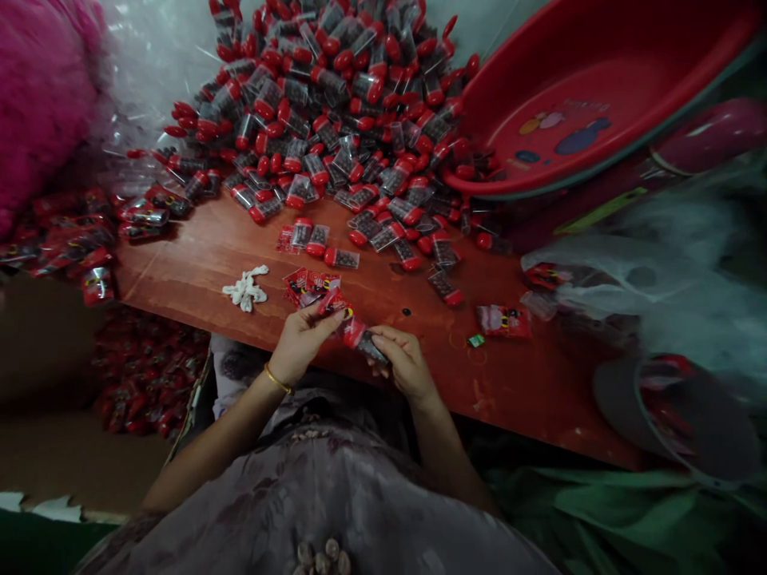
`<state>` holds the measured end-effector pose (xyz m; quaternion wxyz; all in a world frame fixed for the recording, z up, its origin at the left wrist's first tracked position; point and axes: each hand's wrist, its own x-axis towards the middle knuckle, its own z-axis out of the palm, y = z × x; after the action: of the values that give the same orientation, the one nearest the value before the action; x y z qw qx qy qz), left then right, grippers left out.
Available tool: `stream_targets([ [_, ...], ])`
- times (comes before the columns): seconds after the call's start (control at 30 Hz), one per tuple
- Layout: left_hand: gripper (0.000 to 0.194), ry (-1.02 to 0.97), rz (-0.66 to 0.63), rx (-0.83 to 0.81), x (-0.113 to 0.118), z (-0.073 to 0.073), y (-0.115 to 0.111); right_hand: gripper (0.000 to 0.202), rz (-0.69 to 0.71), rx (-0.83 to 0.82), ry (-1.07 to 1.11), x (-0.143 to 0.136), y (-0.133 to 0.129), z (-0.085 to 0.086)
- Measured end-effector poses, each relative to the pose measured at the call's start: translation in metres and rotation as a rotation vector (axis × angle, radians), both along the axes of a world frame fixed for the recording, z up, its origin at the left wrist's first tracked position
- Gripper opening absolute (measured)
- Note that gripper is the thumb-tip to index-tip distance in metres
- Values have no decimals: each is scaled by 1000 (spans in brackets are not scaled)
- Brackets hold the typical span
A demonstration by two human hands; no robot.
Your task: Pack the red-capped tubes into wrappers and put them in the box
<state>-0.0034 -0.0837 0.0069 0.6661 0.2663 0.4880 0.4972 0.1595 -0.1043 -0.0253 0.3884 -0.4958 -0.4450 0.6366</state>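
Observation:
My left hand (301, 342), with a gold bracelet at the wrist, is closed, its thumb and fingers pinching a red printed sleeve (333, 302). Close beside it, my right hand (406, 363) is closed round a small clear tube (367, 344) with dark contents. The tube's red end points at the left hand and meets the sleeve; how far one covers the other I cannot tell. More flat red printed sleeves (298, 281) lie on the table just beyond the left hand. A few red-capped tubes (343, 258) rest a little farther off.
A large heap of red-capped tubes (335, 104) covers the back of the wooden table (192, 263). At right are a tilted red basin (515, 80), a wrapped packet (504, 321) and a grey bucket (623, 399). Crumpled white material (245, 289) lies left; below, a carton holds red packets (141, 375).

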Motion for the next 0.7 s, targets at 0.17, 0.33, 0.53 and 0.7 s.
stream_targets([
  [0.17,37,-76,-38,-157,4,-2,-4,32,-28,135,-71,-10,-4,-3],
  [0.33,41,-121,21,-186,8,-10,-9,28,-87,266,-170,-20,-5,-6],
  [0.53,39,-157,76,-153,8,-14,-7,28,62,217,-102,-24,1,1],
  [0.7,29,-117,-25,-65,6,-12,-4,24,-26,411,-253,-32,-3,3],
])
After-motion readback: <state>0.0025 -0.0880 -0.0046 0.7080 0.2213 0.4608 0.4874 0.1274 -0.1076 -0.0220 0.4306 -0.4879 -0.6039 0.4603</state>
